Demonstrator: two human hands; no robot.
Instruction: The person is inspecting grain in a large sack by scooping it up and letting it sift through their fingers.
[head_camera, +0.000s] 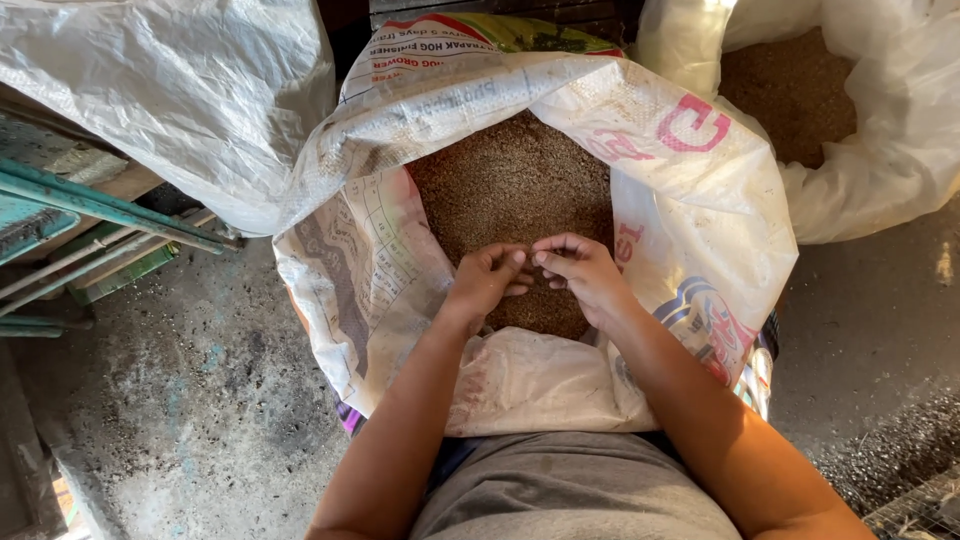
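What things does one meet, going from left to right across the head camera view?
Teal metal frame → folded white sack → left hand → right hand, both over the brown granular feed in the open printed sack → second white sack of brown feed.

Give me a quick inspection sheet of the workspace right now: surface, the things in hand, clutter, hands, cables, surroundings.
Surface: grey concrete floor, dusty, with scattered dark specks.
Job's things: open woven sack with rolled-down rim, holding brown grain.
Clutter: second open sack of grain at upper right; white sack at upper left.
Hands: left hand and right hand meet fingertip to fingertip over the grain, fingers curled; whether anything is pinched cannot be told.
Cables: nothing seen.
Surroundings: teal metal frame at left; wire mesh at lower right.
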